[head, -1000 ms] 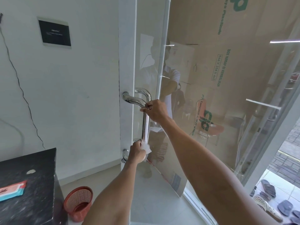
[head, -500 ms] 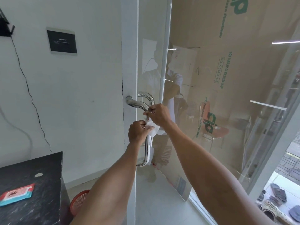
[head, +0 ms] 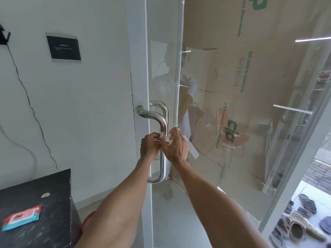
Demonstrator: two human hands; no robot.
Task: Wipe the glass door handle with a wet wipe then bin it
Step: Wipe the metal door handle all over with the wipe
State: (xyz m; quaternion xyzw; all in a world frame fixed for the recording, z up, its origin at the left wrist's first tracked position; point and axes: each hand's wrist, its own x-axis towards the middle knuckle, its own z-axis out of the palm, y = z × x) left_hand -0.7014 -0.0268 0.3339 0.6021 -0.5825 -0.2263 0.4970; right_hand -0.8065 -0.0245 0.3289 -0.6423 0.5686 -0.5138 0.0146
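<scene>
Wiping looks underway: left hand [head: 149, 148] and right hand [head: 177, 147] both pinch the wet wipe [head: 165, 139] against the steel door handle [head: 163, 120], mid-bar; binning in the red basket [head: 88, 221] is not yet done.

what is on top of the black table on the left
On the black table a red-and-teal wet wipe pack lies flat, and a small pale fleck sits farther back. Whatever is under the pack is hidden, and the top's near part runs out of view.
</scene>
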